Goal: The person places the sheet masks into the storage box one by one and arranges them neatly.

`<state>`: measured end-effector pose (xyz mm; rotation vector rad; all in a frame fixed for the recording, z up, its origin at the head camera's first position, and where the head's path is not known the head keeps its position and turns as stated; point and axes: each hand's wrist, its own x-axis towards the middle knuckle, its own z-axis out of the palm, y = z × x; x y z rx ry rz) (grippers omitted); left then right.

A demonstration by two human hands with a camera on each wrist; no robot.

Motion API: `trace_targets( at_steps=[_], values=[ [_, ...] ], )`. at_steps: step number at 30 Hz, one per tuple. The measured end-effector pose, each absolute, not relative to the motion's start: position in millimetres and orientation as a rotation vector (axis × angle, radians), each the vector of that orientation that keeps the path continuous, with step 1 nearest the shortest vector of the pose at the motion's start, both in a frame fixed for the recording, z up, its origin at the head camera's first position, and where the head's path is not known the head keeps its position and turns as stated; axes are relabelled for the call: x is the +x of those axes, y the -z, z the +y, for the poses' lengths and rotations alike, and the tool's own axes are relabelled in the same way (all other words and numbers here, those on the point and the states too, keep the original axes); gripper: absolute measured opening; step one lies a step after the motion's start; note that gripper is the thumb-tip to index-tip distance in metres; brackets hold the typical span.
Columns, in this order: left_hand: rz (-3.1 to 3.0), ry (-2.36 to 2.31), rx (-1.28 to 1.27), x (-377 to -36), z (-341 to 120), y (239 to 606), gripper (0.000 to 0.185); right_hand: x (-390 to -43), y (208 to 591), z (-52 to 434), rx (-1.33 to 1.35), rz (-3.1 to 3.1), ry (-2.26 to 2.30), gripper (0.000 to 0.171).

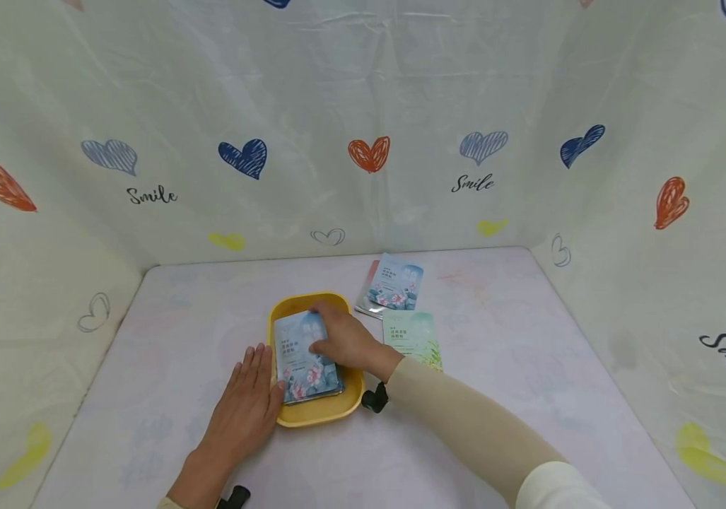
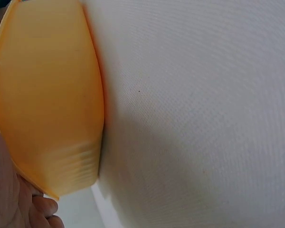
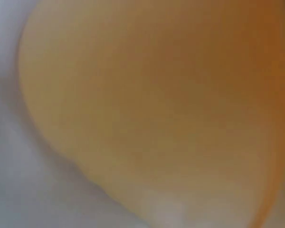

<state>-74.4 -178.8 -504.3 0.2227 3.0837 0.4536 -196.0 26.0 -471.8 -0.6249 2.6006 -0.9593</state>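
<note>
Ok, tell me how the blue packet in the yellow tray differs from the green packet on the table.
The blue packet lies inside the yellow tray; the green packet lies flat on the table beside the tray. The blue one shows pink flowers, the green one green leaves. The right hand rests on the blue packet, while nothing touches the green one. Both are flat printed sachets, similar in shape.

left hand (image 1: 244, 403): flat, fingers straight, palm down | right hand (image 1: 345, 341): fingers curled downward, arm extended
</note>
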Motion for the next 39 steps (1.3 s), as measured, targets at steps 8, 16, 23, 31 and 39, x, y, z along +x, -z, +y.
trace_targets(
  at_steps=[8,16,23,31,39],
  values=[
    [3.092,-0.460,0.217,-74,-178,504,0.073,-196,472,30,-0.636,2.682,0.908,0.067],
    [3.101,-0.473,0.225,-75,-178,505,0.072,-201,468,35,-0.607,2.713,0.931,0.051],
    [3.097,-0.469,0.209,-74,-177,506,0.072,-205,468,56,-0.654,2.777,1.105,0.041],
    [3.068,-0.457,0.161,-74,-176,506,0.074,-210,471,97,-0.754,2.976,0.961,0.050],
    [3.061,-0.433,0.139,-74,-175,505,0.075,-210,492,147,-0.808,2.990,0.474,0.072]
  ],
)
